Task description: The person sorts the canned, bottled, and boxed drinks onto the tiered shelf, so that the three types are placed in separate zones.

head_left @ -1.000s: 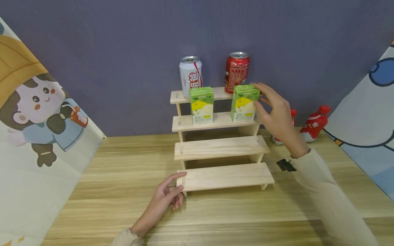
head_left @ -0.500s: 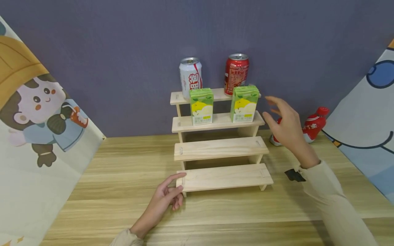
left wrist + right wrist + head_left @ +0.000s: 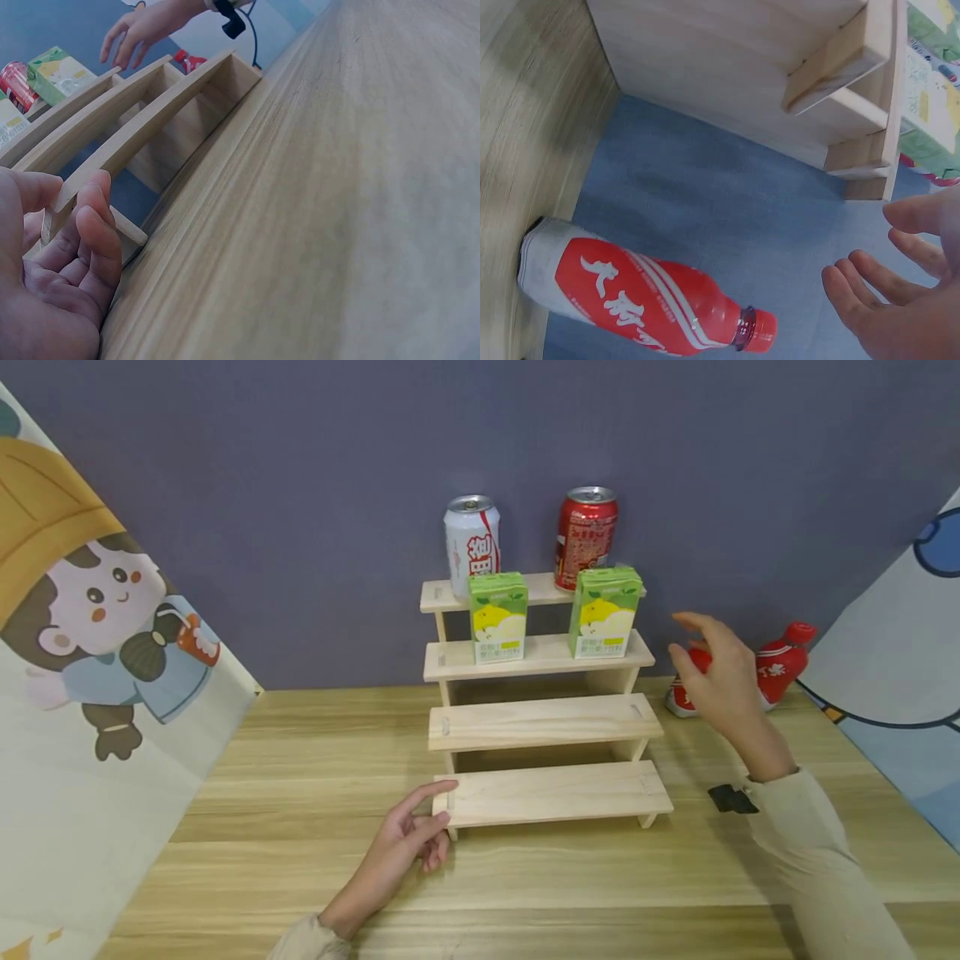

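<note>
At the left end of the lowest step, my left hand (image 3: 408, 835) pinches the board of a pale wooden stepped shelf (image 3: 551, 793) between thumb and fingers. My right hand (image 3: 723, 681) hangs in the air right of the shelf, fingers relaxed and holding nothing. Two green juice cartons stand upright on the second-highest step, one carton (image 3: 498, 618) at left and another carton (image 3: 606, 614) at right. Behind them, on the top step, are a white can (image 3: 471, 543) and a red can (image 3: 587, 535). The right wrist view shows a red-and-white bottle (image 3: 641, 296) below the right hand.
In the head view, two red bottles stand right of the shelf, one bottle (image 3: 783, 664) partly and the other bottle (image 3: 681, 697) mostly behind the right hand. A dark blue wall (image 3: 337, 527) closes the back. Printed panels flank the wooden table (image 3: 315, 760).
My right hand has let go of the right juice carton and drawn away to the right and slightly down. The carton stays on its step. My left hand keeps its place on the shelf.
</note>
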Demonstrator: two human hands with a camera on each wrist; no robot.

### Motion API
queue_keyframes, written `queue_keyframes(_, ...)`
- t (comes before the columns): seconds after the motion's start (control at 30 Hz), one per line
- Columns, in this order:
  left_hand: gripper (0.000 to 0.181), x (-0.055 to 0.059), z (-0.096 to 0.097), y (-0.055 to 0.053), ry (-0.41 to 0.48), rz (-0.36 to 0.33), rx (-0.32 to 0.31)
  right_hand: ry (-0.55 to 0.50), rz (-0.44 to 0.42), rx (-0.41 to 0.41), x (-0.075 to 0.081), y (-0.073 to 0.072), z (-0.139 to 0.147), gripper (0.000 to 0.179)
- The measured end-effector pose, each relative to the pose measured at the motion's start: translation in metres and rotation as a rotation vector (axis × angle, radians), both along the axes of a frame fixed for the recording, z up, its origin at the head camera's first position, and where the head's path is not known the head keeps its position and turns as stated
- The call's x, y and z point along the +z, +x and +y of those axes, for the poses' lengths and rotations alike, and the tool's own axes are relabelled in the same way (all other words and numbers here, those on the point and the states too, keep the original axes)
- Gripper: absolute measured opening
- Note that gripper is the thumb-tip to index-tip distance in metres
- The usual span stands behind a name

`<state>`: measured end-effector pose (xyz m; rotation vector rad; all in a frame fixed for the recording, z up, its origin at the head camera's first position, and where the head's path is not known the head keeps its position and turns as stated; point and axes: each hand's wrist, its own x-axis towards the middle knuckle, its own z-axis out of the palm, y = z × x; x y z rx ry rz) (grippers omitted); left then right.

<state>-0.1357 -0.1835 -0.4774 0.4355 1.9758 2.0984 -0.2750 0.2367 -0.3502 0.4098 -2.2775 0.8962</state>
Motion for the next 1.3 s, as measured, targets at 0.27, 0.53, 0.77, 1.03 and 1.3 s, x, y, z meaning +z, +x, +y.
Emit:
queue_keyframes(0.27,0.047,0.002,-0.001,0.000,-0.003,0.005,0.002,0.017,0.046,-0.029,-0.003,-0.006,0.008,0.041)
queue_keyframes(0.53,0.047,0.002,0.000,-0.001,-0.011,0.005,0.009,0.025,0.001,-0.066,-0.009,-0.015,0.021,0.041)
queue_keyframes(0.77,0.047,0.000,0.000,-0.001,-0.001,0.005,-0.001,-0.020,-0.074,-0.109,-0.018,-0.020,0.035,0.042)
queue_keyframes(1.03,0.047,0.000,0.000,-0.001,-0.003,0.000,0.000,0.013,-0.174,-0.132,-0.037,-0.028,0.045,0.064)
queue_keyframes(1.3,0.047,-0.001,0.000,0.000,-0.002,0.003,0.002,0.062,-0.212,-0.176,-0.053,-0.031,0.046,0.078)
